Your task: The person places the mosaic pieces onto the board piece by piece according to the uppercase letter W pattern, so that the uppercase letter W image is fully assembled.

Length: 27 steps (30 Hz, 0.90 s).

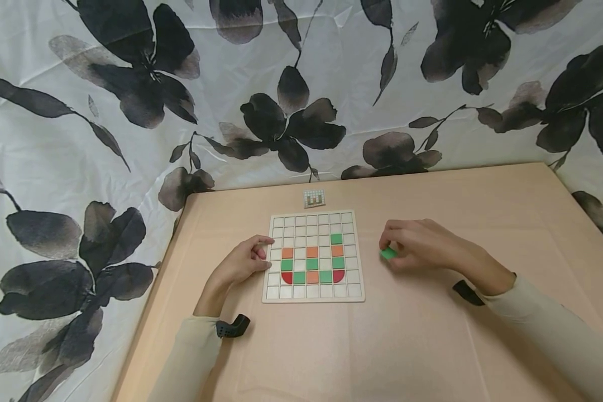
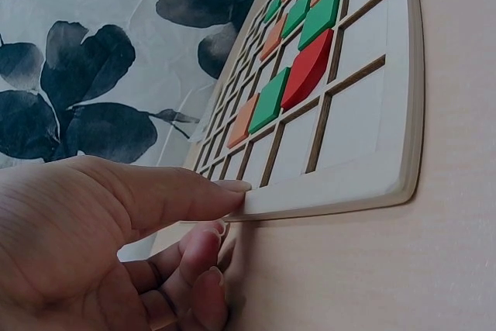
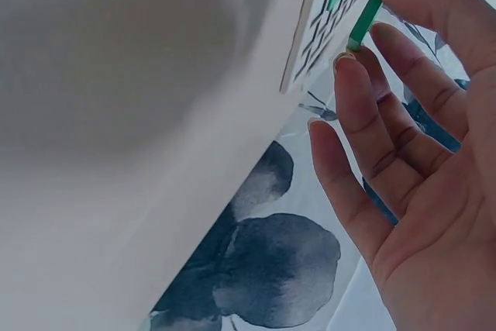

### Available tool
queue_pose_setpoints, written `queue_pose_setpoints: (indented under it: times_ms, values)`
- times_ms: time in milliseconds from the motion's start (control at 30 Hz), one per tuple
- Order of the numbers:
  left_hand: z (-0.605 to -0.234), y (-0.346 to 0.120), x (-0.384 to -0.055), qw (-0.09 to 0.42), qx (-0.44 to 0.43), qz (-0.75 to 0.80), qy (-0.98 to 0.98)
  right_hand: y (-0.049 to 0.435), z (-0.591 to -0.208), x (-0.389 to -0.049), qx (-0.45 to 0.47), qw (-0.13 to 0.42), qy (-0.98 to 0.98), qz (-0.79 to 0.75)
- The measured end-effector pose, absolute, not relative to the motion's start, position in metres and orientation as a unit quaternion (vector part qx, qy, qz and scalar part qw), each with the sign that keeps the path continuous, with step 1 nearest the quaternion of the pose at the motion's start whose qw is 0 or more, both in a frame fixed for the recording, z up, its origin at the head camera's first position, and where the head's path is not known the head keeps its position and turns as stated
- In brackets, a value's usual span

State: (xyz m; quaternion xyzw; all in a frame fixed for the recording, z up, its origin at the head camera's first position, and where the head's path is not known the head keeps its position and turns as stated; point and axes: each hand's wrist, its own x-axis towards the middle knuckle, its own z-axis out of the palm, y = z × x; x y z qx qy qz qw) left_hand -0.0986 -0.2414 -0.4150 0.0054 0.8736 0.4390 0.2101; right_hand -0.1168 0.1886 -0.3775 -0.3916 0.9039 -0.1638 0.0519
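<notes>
A white grid board point(image 1: 353, 296) lies flat on the table with green, orange and red tiles in several of its cells. My left hand point(image 1: 243, 261) is at the board's left edge. Its thumb point(image 2: 182, 198) rests on the rim in the left wrist view, and the other fingers bend in beside the edge. Off to the right of the board, my right hand point(image 1: 422, 245) pinches a green tile point(image 3: 364, 22) between thumb and fingertips, the tile standing on edge in the right wrist view. Two red tiles point(image 1: 338, 276) with a rounded corner sit in the lower coloured row.
Behind the board a small card point(image 1: 314, 198) with a grid pattern lies on the light wooden table point(image 1: 407, 346). A white cloth point(image 1: 221, 67) with dark flowers hangs behind the table and along its left side.
</notes>
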Motion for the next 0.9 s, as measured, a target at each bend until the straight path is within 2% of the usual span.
queue_pose_setpoints:
  times_ms: [900]
  values:
    - [-0.415, -0.241, -0.098, 0.206, 0.01, 0.435, 0.877, 0.14, -0.364, -0.151, -0.434, 0.081, 0.874, -0.202]
